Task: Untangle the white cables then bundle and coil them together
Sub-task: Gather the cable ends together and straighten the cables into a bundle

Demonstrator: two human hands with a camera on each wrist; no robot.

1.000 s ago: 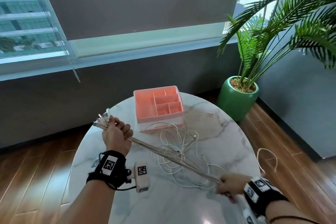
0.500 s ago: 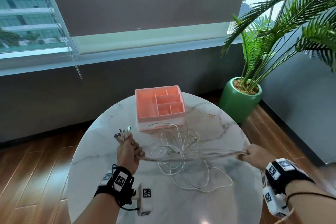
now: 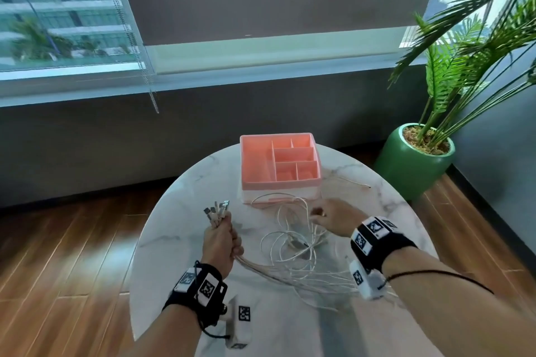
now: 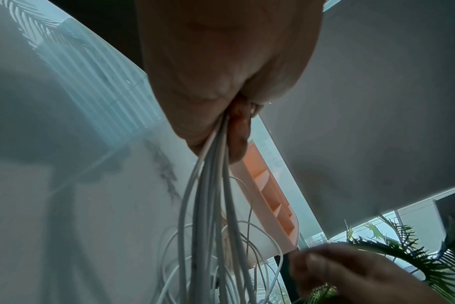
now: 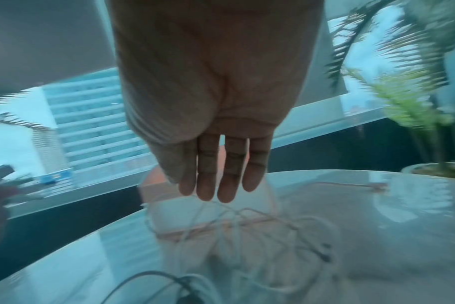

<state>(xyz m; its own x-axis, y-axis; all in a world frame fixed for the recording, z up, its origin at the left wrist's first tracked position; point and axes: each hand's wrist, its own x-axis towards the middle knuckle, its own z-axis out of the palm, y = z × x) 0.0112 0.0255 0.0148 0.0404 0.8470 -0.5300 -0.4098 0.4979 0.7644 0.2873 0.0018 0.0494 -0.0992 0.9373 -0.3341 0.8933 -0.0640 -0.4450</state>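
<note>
— What is your left hand doing?

— My left hand is squeezed tight around a bunch of white cables. The plugs stick up out of the top of my fist. The rest of the cables come out under my fist and run off to my right, over the round table.

— And your right hand?

— It is loose. My fingers are straight and close together, and they hold nothing. It hangs just over the messy loops of cable. I cannot tell if my fingertips touch a loop.

— Where are the loops?

— They lie on the table between my two hands and a bit in front of them. Some long strands go under my right wrist.

— What is past your hands?

— A pink box with little rooms inside sits on the table, just past the loops. One thin cable end lies past my right hand, beside the box. Farther off to my right a plant stands in a green pot on the floor.
</note>
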